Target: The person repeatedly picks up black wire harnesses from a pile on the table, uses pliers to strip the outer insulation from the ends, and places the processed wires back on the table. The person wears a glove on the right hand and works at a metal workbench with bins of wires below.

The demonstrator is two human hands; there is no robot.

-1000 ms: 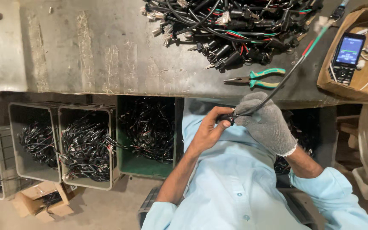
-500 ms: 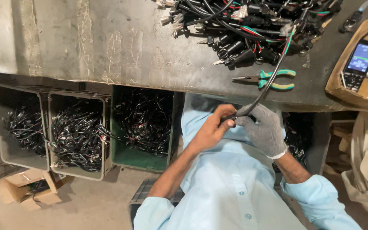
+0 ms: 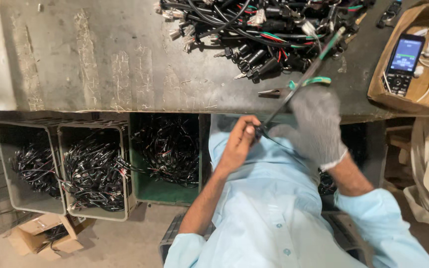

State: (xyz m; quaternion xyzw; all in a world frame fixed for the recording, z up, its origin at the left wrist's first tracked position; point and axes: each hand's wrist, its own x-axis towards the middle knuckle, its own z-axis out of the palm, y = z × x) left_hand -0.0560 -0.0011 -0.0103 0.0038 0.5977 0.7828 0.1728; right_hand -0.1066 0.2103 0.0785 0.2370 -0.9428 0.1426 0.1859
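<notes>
My bare left hand [image 3: 238, 144] pinches the near end of a thin black cable [image 3: 319, 55] just below the workbench edge. The cable slants up and to the right into a tangled pile of black, red and green wire harnesses [image 3: 254, 25]. My right hand [image 3: 316, 124] wears a grey knit glove and is motion-blurred. Its fingers reach up to the green-handled pliers [image 3: 274, 92] lying at the bench edge. The cable crosses in front of the glove, and whether the glove grips anything is unclear.
The scratched grey workbench [image 3: 100, 59] fills the top. A cardboard box [image 3: 388, 97] at the right holds a keypad phone [image 3: 404, 62] and white earphones. Under the bench stand grey crates [image 3: 120, 171] and a green bin [image 3: 175, 191] full of cables. Small cartons [image 3: 40, 233] lie on the floor.
My gloved right hand has moved up from beside my left hand toward the pliers. My left hand keeps its pinch on the cable end. The view has shifted slightly.
</notes>
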